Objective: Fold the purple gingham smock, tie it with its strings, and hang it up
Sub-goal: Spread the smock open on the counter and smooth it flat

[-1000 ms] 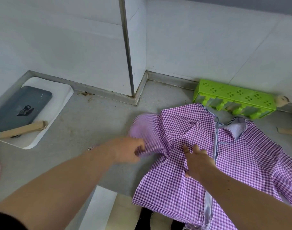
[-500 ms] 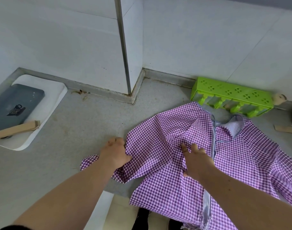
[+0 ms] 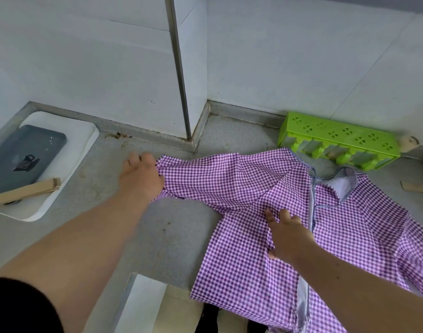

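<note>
The purple gingham smock (image 3: 241,255) lies spread on the grey counter (image 3: 177,231), its collar toward the wall and its lower part hanging over the front edge. Its left sleeve (image 3: 205,176) is stretched out to the left. My left hand (image 3: 140,176) holds the sleeve's cuff end, fingers curled on the cloth. My right hand (image 3: 287,234) rests flat on the smock's chest beside the pale front placket, fingers straight. No strings are visible.
A white tray (image 3: 73,162) at the left holds a dark grey board (image 3: 20,155) and a cardboard strip (image 3: 25,191). A green plastic rack (image 3: 340,145) lies against the back wall. A wall corner with a metal strip (image 3: 181,92) juts out behind the sleeve.
My left hand has pulled the sleeve out from over the smock's body and carried it left and farther back, laying it straight. My right hand has stayed pressing on the chest.
</note>
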Action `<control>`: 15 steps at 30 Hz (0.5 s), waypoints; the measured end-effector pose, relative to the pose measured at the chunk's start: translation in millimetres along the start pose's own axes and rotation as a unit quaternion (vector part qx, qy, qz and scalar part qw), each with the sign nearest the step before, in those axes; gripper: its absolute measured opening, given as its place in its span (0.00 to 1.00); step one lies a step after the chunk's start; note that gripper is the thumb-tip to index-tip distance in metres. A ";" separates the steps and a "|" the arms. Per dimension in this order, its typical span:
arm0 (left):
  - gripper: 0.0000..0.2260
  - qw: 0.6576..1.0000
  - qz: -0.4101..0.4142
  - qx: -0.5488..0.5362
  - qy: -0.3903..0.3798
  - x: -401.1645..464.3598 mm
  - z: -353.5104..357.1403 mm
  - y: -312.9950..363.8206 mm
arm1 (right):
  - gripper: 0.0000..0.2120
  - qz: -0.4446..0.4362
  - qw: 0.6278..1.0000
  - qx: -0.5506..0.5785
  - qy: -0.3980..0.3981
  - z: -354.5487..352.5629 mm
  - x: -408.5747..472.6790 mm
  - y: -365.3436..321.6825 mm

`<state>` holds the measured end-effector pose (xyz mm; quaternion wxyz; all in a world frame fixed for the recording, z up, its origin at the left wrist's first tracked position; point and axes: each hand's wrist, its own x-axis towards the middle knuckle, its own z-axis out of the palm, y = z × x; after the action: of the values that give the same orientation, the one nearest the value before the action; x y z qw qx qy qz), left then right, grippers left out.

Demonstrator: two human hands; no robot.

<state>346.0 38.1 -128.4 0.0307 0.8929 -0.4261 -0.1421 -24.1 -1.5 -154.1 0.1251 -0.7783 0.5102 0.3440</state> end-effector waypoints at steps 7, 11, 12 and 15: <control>0.26 0.943 0.270 0.162 -0.104 -35.1 39.2 12.6 | 0.59 -0.005 1.000 0.000 0.003 0.7 0.1 1.3; 0.20 0.947 0.263 0.179 -0.033 -49.1 52.3 13.8 | 0.60 -0.007 1.000 0.000 0.003 0.7 2.1 2.7; 0.15 0.945 0.272 0.183 -0.006 -51.1 51.6 13.8 | 0.60 -0.008 1.000 0.000 0.005 1.3 2.8 3.0; 0.13 0.908 0.352 0.218 -0.072 -54.5 56.2 8.0 | 0.60 -0.011 1.000 0.001 0.011 4.2 4.7 3.8</control>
<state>291.7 78.6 -168.4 -0.1470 0.6570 -0.7340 -0.0896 -28.0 -4.2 -159.7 0.1235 -0.7876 0.5031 0.3336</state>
